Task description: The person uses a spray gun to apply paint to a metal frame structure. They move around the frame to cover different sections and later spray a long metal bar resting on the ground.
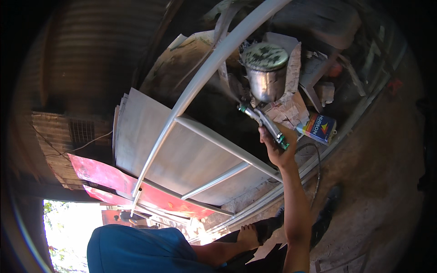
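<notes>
The right hand (280, 148) is closed firmly around the grip of a metal spray gun (266, 122), fingers wrapped and gripping. The gun is located right of centre in the upper half of the view, held clear of the floor (368, 182), with its nozzle directed up and to the left toward a curved pale metal bar (209, 68). A faint pale haze is noted off the nozzle. A metal cup (266, 84) sits on the gun; its greenish lid (265, 56) is marked with dark splatter. A dark hose (319, 164) curves down near the right wrist.

The left hand (248, 235) rests on a dark-trousered leg (268, 224). Its palm is hidden; how far it is open, or whether anything lies beneath it, cannot be told.

The curved bar is part of a frame, and a straight bar (227, 146) runs from it down to the right. Both bars cross in front of a grey sheet (143, 123) and partly obstruct sight of it. A red sheet (104, 172) lies lower left. Torn cardboard (293, 109) lies behind the cup, partly screened by it. A tin with a multicoloured label (317, 127) is just beside the right hand, tilted in view. A corrugated wall (100, 54) occupies the upper left, in shadow.
</notes>
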Action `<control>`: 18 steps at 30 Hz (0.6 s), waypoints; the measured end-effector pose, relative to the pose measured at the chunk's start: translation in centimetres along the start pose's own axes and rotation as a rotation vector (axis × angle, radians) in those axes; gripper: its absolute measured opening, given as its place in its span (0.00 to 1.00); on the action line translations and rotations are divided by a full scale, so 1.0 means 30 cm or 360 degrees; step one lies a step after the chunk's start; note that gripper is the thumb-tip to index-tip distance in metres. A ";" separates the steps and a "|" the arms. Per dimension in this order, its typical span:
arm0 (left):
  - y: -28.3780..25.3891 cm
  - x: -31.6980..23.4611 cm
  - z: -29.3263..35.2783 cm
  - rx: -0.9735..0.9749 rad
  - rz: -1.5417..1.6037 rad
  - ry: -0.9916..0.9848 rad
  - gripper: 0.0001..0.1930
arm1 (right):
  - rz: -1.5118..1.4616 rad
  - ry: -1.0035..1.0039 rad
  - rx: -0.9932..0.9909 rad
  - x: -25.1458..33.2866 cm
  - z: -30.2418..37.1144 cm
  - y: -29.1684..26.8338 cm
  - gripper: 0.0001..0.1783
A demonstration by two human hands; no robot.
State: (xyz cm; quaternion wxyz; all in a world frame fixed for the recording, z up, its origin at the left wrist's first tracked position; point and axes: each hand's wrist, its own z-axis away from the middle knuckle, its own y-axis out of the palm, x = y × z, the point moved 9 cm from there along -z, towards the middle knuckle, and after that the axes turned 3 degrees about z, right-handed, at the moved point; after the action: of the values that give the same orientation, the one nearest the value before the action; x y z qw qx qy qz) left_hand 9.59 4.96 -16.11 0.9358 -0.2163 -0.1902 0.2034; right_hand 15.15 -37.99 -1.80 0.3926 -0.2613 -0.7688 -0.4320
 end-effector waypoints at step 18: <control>0.091 0.143 -0.002 -0.0458 -0.0015 0.0077 0.47 | -0.0207 0.0011 -0.0828 -0.062 0.334 0.240 0.16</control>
State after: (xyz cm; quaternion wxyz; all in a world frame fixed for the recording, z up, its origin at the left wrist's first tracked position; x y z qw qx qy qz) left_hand 12.44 9.18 -16.33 0.9003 -0.3522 -0.1959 0.1643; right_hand 17.75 -25.87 -3.24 0.2861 -0.3020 -0.6457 -0.6403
